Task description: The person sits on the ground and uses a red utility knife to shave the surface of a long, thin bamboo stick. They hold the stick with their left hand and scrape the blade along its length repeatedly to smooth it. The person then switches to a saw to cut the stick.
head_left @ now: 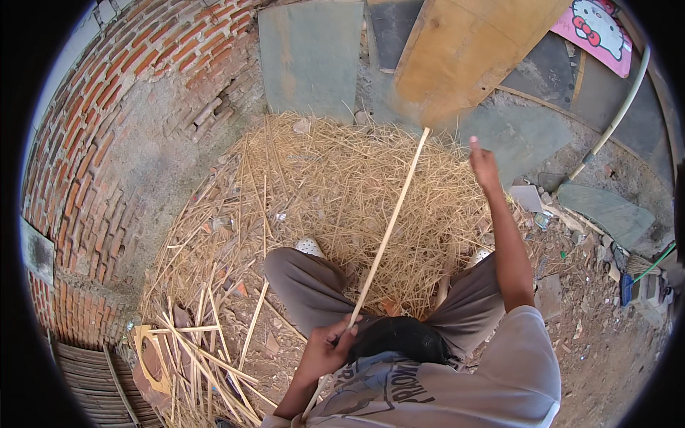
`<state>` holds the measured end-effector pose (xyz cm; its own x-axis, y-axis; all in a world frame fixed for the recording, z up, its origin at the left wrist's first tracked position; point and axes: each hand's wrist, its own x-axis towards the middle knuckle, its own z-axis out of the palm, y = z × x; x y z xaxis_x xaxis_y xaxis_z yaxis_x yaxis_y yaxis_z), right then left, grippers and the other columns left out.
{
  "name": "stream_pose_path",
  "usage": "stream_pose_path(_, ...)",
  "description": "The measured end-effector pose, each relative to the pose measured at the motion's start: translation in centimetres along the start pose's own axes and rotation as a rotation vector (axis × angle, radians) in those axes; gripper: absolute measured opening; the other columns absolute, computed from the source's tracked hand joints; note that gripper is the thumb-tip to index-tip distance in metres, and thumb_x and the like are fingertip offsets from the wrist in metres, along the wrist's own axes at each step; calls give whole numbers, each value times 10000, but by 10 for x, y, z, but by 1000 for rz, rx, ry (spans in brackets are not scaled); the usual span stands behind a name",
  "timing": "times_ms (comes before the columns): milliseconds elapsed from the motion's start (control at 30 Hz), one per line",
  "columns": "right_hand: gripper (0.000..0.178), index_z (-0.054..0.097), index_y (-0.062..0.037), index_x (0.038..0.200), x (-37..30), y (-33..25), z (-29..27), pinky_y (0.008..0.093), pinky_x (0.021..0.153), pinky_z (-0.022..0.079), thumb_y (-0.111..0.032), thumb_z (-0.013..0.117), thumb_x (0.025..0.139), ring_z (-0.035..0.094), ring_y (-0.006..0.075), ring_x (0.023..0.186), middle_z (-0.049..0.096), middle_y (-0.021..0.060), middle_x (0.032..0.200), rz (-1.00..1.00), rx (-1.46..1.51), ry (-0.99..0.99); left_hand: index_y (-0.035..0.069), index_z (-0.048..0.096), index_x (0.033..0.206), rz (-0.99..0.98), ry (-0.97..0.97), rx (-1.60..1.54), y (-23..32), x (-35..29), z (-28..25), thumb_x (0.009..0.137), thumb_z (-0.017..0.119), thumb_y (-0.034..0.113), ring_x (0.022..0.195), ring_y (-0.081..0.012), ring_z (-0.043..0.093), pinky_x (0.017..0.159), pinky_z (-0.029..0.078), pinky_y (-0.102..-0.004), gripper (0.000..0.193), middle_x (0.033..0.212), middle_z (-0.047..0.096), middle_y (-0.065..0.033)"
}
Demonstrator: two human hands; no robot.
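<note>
The left hand (pixel 332 347) is closed around the stick (pixel 387 232), fingers wrapped about its near part. The stick runs at a slant across the centre of the scene: its far end points away and slightly right, over the straw (pixel 342 167); its near end passes beside the left forearm. The right hand (pixel 485 167) is raised on the far right, apart from the stick, with one digit extended. Its inner side is hidden; whether it grips anything, and how far the other fingers are bent, cannot be told.

The straw is heaped between and beyond the knees. Longer strips (pixel 207 364) lie loosely crossed at near left. A brick wall (pixel 85 178) bounds the left side. At the far side stand a grey panel (pixel 310 64) and, right of it, a brown board (pixel 474 50).
</note>
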<state>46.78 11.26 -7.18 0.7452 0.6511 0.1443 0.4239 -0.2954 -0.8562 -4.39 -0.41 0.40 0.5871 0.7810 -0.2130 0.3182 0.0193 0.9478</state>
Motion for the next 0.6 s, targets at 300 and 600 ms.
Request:
stream_pose_path(300,454,577,-27,1009,-65,-82,31,241,399,238,-475,515,966,278,60,408,308,-57,506,196,956,-339,-3,632,1179,173,-35,56,-3,29,9,927,579,30,657,-13,412,564,366,-189,259,663,489,38)
stream_pose_path(600,239,522,-89,881,-29,-36,41,261,410,257,-305,533,981,299,96,422,300,-40,531,414,1379,-113,4,642,1161,80,-78,101,8,28,24,926,577,30,631,-11,398,542,340,-189,245,651,483,41)
